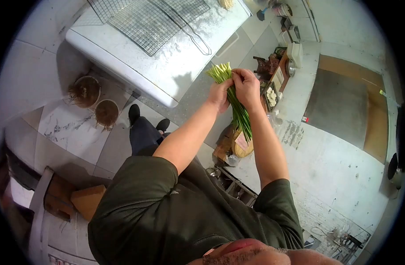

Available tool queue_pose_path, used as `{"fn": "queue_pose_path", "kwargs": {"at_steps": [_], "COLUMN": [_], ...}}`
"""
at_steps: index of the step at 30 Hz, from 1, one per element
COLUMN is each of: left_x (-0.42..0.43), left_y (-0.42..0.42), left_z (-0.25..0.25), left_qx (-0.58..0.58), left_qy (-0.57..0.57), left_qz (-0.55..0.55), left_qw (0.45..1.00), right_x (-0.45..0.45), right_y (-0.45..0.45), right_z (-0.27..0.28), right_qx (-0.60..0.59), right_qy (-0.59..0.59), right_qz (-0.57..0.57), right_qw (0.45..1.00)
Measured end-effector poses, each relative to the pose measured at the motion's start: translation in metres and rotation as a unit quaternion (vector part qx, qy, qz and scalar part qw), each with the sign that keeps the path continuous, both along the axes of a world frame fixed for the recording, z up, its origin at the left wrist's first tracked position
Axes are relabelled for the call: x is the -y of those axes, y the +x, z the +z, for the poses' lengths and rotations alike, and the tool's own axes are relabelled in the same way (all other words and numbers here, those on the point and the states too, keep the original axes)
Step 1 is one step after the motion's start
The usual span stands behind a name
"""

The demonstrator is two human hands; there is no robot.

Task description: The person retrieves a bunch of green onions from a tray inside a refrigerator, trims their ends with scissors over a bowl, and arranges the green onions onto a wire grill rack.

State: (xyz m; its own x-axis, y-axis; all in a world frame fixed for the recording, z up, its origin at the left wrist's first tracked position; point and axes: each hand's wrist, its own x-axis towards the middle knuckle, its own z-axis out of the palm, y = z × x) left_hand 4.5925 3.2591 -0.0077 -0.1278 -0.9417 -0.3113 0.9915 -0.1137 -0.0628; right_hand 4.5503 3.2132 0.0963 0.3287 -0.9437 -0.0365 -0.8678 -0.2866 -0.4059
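The green ends of the bundle of stems (239, 112) trail back toward you between your forearms, closer to the right one. The bundle's long axis slants forward and leftward from there. Your left hand (219, 93) is wrapped around it; your right hand (247, 86) meets it opposite, fingers bent in and pinching the stems. The pale ends poke out just beyond both hands, pointing toward the white counter (160, 70) and its wire rack (143, 27).
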Motion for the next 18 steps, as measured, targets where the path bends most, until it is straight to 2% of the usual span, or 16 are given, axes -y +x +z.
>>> {"fn": "queue_pose_path", "kwargs": {"at_steps": [1,2,5,8,11,12,15,18], "left_x": [0.001,0.002,0.000,0.002,0.007,0.008,0.014,0.016], "left_y": [-0.001,-0.001,0.003,0.002,0.011,0.017,0.025,0.039], "left_z": [-0.001,-0.003,-0.002,-0.022,-0.023,-0.018,-0.006,0.010], "left_qx": [-0.004,-0.008,-0.026,-0.045,-0.057,-0.061,-0.097,-0.178], "left_qy": [0.008,0.016,0.054,0.049,0.084,0.107,0.154,0.109], "left_qz": [0.003,0.006,-0.006,-0.020,-0.028,-0.031,-0.011,0.045], "left_qw": [1.000,1.000,0.998,0.998,0.994,0.992,0.983,0.977], "right_x": [0.001,0.001,0.004,0.004,0.002,0.002,0.010,0.036], "right_y": [0.001,0.005,-0.003,-0.008,-0.018,-0.010,0.021,0.040], "right_z": [-0.002,-0.005,-0.017,-0.011,0.001,0.007,0.018,0.017], "right_qx": [-0.007,0.009,-0.008,0.033,-0.127,-0.175,-0.307,-0.372], "right_qy": [-0.004,0.040,0.037,0.138,0.173,0.242,0.246,0.290], "right_qz": [0.008,-0.015,0.063,0.072,0.171,0.175,0.196,0.240], "right_qw": [1.000,0.999,0.997,0.987,0.962,0.938,0.898,0.848]}}
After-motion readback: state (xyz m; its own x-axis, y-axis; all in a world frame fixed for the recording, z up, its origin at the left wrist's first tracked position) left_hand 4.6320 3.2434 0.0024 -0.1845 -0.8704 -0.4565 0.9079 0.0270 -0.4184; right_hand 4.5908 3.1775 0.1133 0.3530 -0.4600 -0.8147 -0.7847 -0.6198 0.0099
